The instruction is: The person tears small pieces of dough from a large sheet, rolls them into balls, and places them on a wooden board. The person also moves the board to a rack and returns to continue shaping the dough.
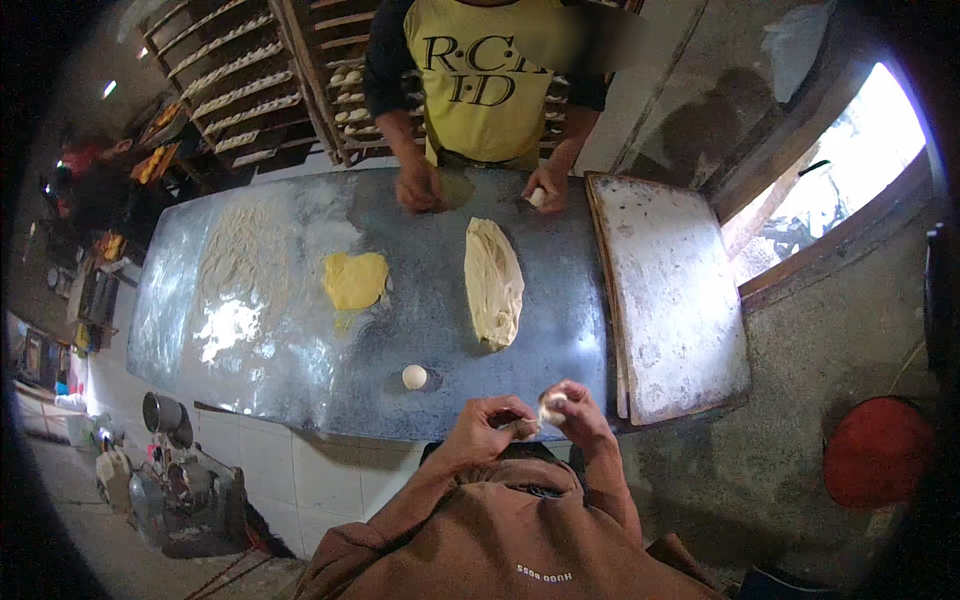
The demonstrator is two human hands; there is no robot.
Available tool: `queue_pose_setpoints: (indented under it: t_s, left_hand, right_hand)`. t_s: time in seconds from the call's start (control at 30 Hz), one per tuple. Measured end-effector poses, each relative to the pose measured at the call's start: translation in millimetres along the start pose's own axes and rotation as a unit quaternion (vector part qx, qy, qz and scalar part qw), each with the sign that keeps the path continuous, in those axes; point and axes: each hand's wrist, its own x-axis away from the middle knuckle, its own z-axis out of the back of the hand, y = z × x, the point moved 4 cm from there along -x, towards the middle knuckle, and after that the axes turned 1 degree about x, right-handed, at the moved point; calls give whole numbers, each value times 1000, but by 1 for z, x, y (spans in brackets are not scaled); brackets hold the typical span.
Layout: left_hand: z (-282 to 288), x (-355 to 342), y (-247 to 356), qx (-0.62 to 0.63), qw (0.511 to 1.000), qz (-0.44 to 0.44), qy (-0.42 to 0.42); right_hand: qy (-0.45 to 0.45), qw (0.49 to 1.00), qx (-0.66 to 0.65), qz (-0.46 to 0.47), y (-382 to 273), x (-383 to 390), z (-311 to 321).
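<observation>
Both my hands are close together over the near edge of the table. My left hand (pixel 487 426) has its fingers closed on a small bit of pale dough at the fingertips. Beside it my right hand (pixel 578 411) is closed around a piece of dough (pixel 550 405); the two pieces almost meet, and I cannot tell if they are joined. A smooth round dough ball (pixel 414 377) rests on the table to the left of my hands. Farther off lies a long, folded slab of dough (pixel 493 285). Left of that slab is a flat yellow mass (pixel 355 280), soft-looking.
Across the metal-topped table (pixel 420 300) a person in a yellow shirt (pixel 480 90) holds a small dough ball (pixel 538 196). Stacked metal sheets (pixel 680 300) cover the right end. Racks of dough pieces (pixel 240 90) stand behind. Machinery (pixel 190 490) sits low left, a red round object (pixel 880 452) right.
</observation>
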Motion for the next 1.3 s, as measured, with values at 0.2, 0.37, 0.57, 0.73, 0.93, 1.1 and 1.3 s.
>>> queue_pose_setpoints:
  t_s: [0.2,0.37,0.57,0.73,0.93,1.1,1.3]
  left_hand:
    - [43,-88,48,-382,871,-215,224]
    - [71,-117,-23,-698,684,-138,160]
    - [29,-37,4,-434,893,-67,101]
    - [-6,-17,-62,-118,985,40,117]
    - [-15,4,-27,-176,973,35,143]
    - [1,-29,33,-166,963,-137,163]
    - [81,-142,-31,-694,689,-62,199]
  right_hand:
    - [159,985,63,41,-11,0,43]
    - [152,983,65,86,-12,9,34]
    - [136,987,-84,25,-10,24,7]
    - [101,995,-7,24,-8,26,-31]
    - [50,998,36,-3,3,15,-14]
    - [99,990,75,64,-1,-3,32]
    - [129,774,572,239,24,-19,42]
